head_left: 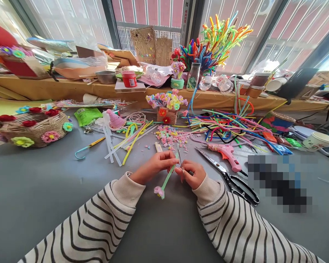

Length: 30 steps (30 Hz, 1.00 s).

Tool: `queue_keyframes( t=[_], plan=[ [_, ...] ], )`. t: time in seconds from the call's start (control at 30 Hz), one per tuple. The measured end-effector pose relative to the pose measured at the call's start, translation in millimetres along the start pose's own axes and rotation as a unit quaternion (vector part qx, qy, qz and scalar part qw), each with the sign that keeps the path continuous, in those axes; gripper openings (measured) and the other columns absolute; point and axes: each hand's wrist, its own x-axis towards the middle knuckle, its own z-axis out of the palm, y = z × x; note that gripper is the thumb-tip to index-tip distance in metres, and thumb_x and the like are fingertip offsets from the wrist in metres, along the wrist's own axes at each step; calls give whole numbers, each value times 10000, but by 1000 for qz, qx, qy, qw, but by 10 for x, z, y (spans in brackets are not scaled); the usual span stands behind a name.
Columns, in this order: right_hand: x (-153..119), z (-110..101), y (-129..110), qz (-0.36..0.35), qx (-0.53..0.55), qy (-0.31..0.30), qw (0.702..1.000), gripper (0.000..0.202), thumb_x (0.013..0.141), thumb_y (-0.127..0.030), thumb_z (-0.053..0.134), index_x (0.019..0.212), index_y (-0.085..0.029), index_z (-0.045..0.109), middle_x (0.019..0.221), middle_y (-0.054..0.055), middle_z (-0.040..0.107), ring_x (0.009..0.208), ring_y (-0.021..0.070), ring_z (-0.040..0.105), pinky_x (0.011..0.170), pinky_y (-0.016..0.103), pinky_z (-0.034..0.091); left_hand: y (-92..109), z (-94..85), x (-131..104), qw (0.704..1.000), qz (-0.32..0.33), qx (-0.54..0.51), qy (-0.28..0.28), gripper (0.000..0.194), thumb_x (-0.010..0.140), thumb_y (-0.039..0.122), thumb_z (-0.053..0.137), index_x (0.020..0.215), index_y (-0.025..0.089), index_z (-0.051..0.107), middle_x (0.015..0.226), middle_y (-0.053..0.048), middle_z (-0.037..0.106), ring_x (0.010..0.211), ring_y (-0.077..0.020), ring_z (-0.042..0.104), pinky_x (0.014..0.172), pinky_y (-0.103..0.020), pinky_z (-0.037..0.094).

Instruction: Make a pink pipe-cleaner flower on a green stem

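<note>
Over the grey table, my left hand is closed in a pinch on the light green fuzzy stem of a pipe-cleaner flower. The flower's pink head hangs toward me, and the stem slants up between my hands. Close beside it, my right hand is closed, its thumb and finger pinching a thin, pointed, greyish thing whose kind I cannot make out. Just beyond my fingers lie pink and pastel clippings. Right of my right hand are large black-handled scissors and a pink glue gun.
Loose coloured pipe cleaners spread at the back right. Clear glue sticks and a blue-tipped hook lie left. A flower-trimmed twine basket stands far left, a small flower box behind the clippings. A cluttered ledge runs behind.
</note>
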Motion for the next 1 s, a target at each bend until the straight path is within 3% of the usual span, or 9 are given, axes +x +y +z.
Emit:
queue_keyframes(
  t=[0.43,0.63,0.87,1.0],
  plan=[
    [3,6,20,-13,28,-30,999,501,739,-483,340,391,-156,494,472,-1,403,445,79,395,476,220,335,-29,-20,19,999,-6,-34,2,176,648,264,527,595,140,414,581,46,367,541,-53,330,540,-194,281],
    [9,18,36,-6,10,-7,1000,481,738,-445,375,369,-153,474,465,4,422,464,82,417,512,223,346,-24,-22,17,999,-11,-30,9,174,644,277,532,611,142,427,594,42,395,552,-55,357,564,-200,305],
    [3,15,19,-6,41,-36,999,481,734,-461,357,385,-150,469,475,-4,400,445,74,394,477,215,336,-35,-29,21,999,-25,-40,9,164,648,280,528,633,140,444,605,37,392,551,-52,368,572,-199,318],
    [6,39,50,5,16,-10,1000,432,717,-406,411,365,-156,431,465,-1,405,442,78,389,486,223,341,-23,-31,20,999,-19,-39,18,175,640,281,537,617,143,433,600,36,380,547,-53,358,560,-194,317]
  ],
)
